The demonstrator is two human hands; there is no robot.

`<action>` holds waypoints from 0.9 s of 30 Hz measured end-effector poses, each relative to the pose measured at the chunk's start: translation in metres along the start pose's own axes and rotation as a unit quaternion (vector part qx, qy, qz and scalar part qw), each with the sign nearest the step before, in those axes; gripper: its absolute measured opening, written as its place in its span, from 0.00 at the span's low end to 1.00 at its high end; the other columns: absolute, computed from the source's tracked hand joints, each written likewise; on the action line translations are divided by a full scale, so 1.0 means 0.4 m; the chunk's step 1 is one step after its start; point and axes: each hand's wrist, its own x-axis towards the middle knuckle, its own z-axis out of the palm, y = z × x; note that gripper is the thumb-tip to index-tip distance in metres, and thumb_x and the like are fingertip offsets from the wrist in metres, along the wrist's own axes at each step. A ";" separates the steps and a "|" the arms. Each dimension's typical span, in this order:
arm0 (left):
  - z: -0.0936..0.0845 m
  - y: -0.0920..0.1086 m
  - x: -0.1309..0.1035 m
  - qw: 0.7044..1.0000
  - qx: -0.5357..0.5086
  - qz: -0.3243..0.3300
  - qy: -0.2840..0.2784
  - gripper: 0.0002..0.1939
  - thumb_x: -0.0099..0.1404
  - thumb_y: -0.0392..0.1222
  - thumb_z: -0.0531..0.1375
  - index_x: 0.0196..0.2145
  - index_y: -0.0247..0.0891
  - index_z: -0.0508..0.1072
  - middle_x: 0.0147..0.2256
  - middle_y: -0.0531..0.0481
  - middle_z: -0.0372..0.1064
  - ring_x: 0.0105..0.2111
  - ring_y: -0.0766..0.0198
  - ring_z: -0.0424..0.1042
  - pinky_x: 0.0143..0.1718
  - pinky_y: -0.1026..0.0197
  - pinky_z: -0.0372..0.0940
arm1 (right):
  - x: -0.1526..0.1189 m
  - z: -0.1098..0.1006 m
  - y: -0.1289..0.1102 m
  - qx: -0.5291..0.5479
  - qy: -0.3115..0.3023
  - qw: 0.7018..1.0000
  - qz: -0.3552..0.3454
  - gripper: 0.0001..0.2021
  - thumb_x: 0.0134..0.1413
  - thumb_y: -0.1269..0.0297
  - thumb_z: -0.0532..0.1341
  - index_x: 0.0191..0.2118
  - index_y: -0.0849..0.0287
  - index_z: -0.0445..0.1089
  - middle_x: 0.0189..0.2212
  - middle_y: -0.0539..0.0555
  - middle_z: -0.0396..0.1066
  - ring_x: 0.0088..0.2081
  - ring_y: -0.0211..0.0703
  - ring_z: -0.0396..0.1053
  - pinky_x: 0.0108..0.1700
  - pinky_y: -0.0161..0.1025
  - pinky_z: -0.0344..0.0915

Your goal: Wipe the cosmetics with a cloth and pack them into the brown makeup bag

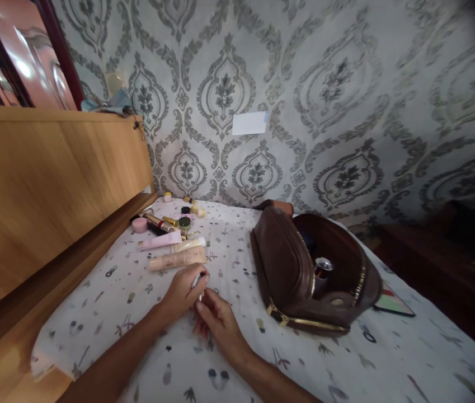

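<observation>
My left hand (184, 288) and my right hand (218, 322) meet over the patterned white cloth (237, 280). Between their fingers is a small whitish item (197, 280), mostly hidden by the fingers. The fingers of my left hand are wrapped round it, and my right hand pinches at its lower end. Just beyond my left hand lie a beige tube (178, 259) and a pink tube (160, 240). An open brown leather bag (283, 257) stands to the right, with a silver-topped item (323, 267) inside.
Behind the tubes are a pink jar (139, 225), a dark green-lidded jar (184, 222) and several small cosmetics. A wooden panel (52, 196) borders the left side. The patterned wall (224, 95) rises behind. A flat, greenish item (394, 302) lies right of the bag.
</observation>
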 end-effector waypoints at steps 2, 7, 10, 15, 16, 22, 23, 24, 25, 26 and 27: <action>0.003 0.001 0.000 1.000 0.002 -0.012 0.011 0.11 0.69 0.44 0.50 0.32 0.39 0.67 0.28 0.52 0.65 0.30 0.62 0.65 0.35 0.61 0.59 | -0.002 0.001 -0.003 -0.008 0.000 1.000 0.001 0.24 0.56 0.40 0.59 0.41 0.58 0.66 0.27 0.47 0.65 0.19 0.34 0.65 0.19 0.32 0.58; -0.001 0.000 0.005 0.996 -0.003 -0.053 0.067 0.16 0.69 0.47 0.50 0.24 0.40 0.60 0.23 0.55 0.60 0.26 0.64 0.62 0.32 0.61 0.55 | -0.004 0.007 -0.005 0.007 0.012 1.000 0.000 0.22 0.56 0.42 0.61 0.40 0.58 0.67 0.28 0.47 0.65 0.22 0.34 0.66 0.22 0.32 0.59; -0.010 -0.005 0.009 0.994 -0.010 -0.067 0.083 0.19 0.69 0.50 0.49 0.22 0.41 0.56 0.21 0.56 0.56 0.24 0.64 0.59 0.29 0.61 0.54 | -0.006 0.010 -0.003 0.032 0.015 0.999 0.011 0.24 0.53 0.43 0.64 0.45 0.57 0.67 0.31 0.48 0.66 0.22 0.34 0.67 0.22 0.31 0.58; -0.013 -0.005 0.011 0.994 -0.027 -0.081 0.070 0.20 0.68 0.51 0.49 0.22 0.40 0.61 0.20 0.55 0.58 0.23 0.64 0.61 0.28 0.62 0.56 | -0.008 0.012 -0.002 0.036 0.008 0.999 0.025 0.22 0.52 0.45 0.65 0.44 0.58 0.67 0.30 0.48 0.66 0.22 0.32 0.66 0.21 0.30 0.57; -0.012 -0.004 0.011 0.994 -0.031 -0.083 0.066 0.20 0.68 0.51 0.49 0.22 0.40 0.62 0.20 0.55 0.58 0.23 0.64 0.61 0.28 0.62 0.56 | -0.008 0.011 -0.001 0.034 0.009 0.999 0.028 0.22 0.52 0.45 0.65 0.43 0.58 0.67 0.30 0.48 0.66 0.21 0.32 0.66 0.21 0.29 0.57; -0.013 -0.005 0.015 0.993 -0.044 -0.084 0.070 0.16 0.69 0.49 0.49 0.31 0.39 0.69 0.25 0.54 0.65 0.28 0.62 0.66 0.33 0.62 0.61 | 0.000 0.007 0.007 0.036 0.032 0.998 0.026 0.23 0.52 0.45 0.65 0.45 0.58 0.65 0.30 0.48 0.67 0.20 0.31 0.65 0.20 0.30 0.57; -0.014 -0.007 0.016 0.993 -0.044 -0.081 0.071 0.15 0.69 0.48 0.49 0.33 0.39 0.70 0.27 0.53 0.67 0.30 0.62 0.67 0.35 0.61 0.62 | 0.001 0.006 0.008 0.040 0.036 0.998 0.026 0.24 0.52 0.45 0.65 0.45 0.58 0.65 0.30 0.48 0.67 0.20 0.32 0.65 0.20 0.30 0.58; -0.015 -0.008 0.017 0.993 -0.044 -0.080 0.072 0.15 0.70 0.48 0.49 0.35 0.39 0.71 0.28 0.52 0.69 0.31 0.61 0.68 0.36 0.61 0.62 | 0.002 0.006 0.009 0.045 0.040 0.998 0.026 0.24 0.52 0.45 0.65 0.45 0.58 0.66 0.30 0.48 0.67 0.20 0.32 0.65 0.21 0.30 0.58; -0.015 -0.010 0.018 0.993 -0.044 -0.079 0.071 0.15 0.70 0.47 0.49 0.36 0.39 0.72 0.29 0.52 0.70 0.32 0.61 0.69 0.38 0.61 0.63 | 0.004 0.006 0.010 0.051 0.045 0.997 0.026 0.24 0.51 0.45 0.66 0.45 0.58 0.66 0.30 0.48 0.67 0.21 0.33 0.66 0.21 0.31 0.58; -0.015 -0.012 0.018 0.994 -0.044 -0.078 0.068 0.15 0.69 0.47 0.49 0.37 0.39 0.72 0.30 0.51 0.70 0.33 0.60 0.69 0.39 0.60 0.63 | 0.005 0.005 0.010 0.059 0.052 0.997 0.024 0.25 0.51 0.45 0.66 0.46 0.58 0.66 0.30 0.49 0.68 0.21 0.33 0.66 0.21 0.31 0.58; -0.014 -0.014 0.018 0.994 -0.044 -0.078 0.064 0.14 0.69 0.47 0.50 0.38 0.39 0.73 0.31 0.51 0.71 0.34 0.60 0.70 0.41 0.60 0.63 | 0.006 0.005 0.010 0.067 0.057 0.996 0.022 0.25 0.50 0.45 0.67 0.46 0.58 0.67 0.31 0.49 0.68 0.21 0.34 0.67 0.21 0.32 0.59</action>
